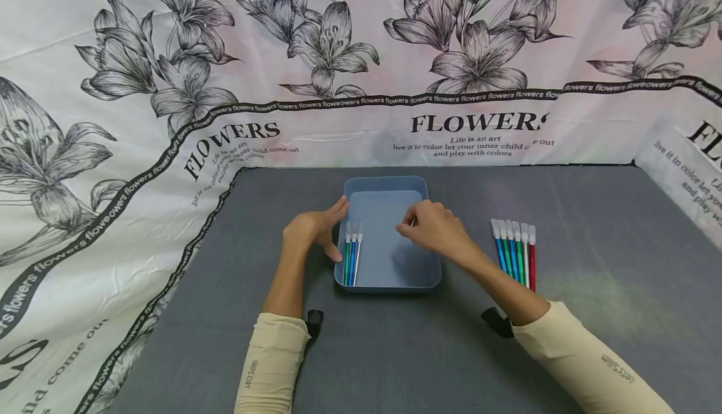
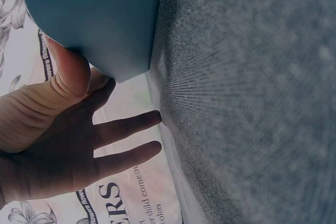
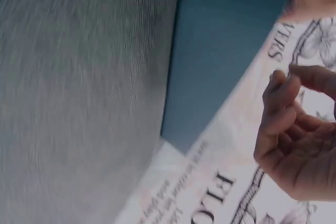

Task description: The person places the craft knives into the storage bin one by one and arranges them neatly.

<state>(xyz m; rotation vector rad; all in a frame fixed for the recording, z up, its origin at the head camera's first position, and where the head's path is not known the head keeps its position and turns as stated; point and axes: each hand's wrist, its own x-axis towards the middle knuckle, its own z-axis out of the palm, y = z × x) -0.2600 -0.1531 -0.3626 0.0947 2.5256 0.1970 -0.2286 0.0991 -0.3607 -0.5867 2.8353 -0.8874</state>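
Steadying the tray (image 1: 389,245) seems left to the left hand (image 1: 314,229), fingers spread, thumb laid against the wall. Three pens (image 1: 353,257) are lined up inside along its left side; more are laid in a row on the worktop (image 1: 598,232), to the right. Over the tray the right hand (image 1: 439,229) is held, fingertips drawn together, any grip impossible to tell. Light, stiff, likely slick, pens are best pinched mid-barrel, clear of the pale caps (image 1: 509,228).

Left hand (image 1: 317,227) touches tray (image 1: 382,254); right hand (image 1: 439,229) above.
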